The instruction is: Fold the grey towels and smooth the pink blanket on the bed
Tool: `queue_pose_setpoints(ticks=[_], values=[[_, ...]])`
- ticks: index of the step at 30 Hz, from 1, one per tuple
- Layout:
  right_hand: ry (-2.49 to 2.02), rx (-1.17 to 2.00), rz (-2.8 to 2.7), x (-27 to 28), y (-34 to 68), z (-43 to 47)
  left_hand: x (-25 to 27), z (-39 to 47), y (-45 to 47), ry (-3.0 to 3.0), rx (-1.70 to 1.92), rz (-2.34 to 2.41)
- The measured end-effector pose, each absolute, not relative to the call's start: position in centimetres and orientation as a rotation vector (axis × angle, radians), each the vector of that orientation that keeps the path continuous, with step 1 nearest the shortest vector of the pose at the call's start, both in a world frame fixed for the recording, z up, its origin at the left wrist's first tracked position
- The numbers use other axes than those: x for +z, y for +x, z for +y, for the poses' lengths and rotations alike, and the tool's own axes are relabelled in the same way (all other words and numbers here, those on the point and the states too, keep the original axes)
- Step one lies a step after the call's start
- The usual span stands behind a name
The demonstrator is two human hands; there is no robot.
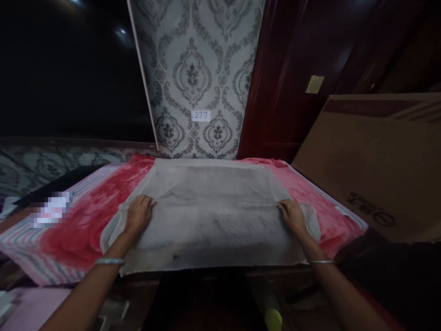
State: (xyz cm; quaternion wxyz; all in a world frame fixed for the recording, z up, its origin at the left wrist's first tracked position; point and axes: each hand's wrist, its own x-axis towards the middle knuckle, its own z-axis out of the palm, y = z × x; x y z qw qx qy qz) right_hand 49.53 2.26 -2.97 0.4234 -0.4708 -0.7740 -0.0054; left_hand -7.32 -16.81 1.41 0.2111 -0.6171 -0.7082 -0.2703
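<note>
A thin grey-white cloth (213,220) lies spread out in front of me, with a crease running across it between my hands. My left hand (139,214) is closed on the cloth at the left end of that crease. At the right end, my right hand (291,214) pinches the cloth between thumb and fingers. Some dark marks show on the near part of the cloth. Under it is a red and pink blanket (86,218), visible on both sides, over a striped cover (41,271).
To the right stands a large cardboard box (375,170). Behind are patterned wallpaper with a paper label (200,115) reading 277, a dark red door (289,55) and a wall-mounted screen (69,69). A blurred-out item (51,210) lies on the left.
</note>
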Motion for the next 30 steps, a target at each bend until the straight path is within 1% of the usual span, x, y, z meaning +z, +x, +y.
queue_pose_setpoints(ticks=[5, 11, 17, 22, 27, 30], values=[[-1.133, -0.065, -1.893, -1.4, 51.2, 0.0, 3.0, -19.3, -7.4, -1.704, -0.821, -1.87], [-1.096, -0.162, -1.857, 0.2, 52.4, -4.3, 4.9, -22.6, -6.8, -1.618, -0.813, -1.841], [-1.152, -0.291, -1.753, 2.8, 53.0, -8.0, 8.5, -25.7, -5.6, -1.453, -0.773, -1.793], [-1.045, -0.556, -1.656, 6.7, 53.6, -9.4, 12.7, -27.5, -4.8, -1.322, -0.776, -1.813], [-0.996, -0.786, -1.631, 11.8, 54.7, -8.8, 17.5, -28.3, -3.8, -1.29, -0.787, -1.822], [-1.033, -0.923, -1.651, 15.0, 55.6, -7.8, 20.1, -28.3, -4.4, -1.338, -0.909, -1.866]])
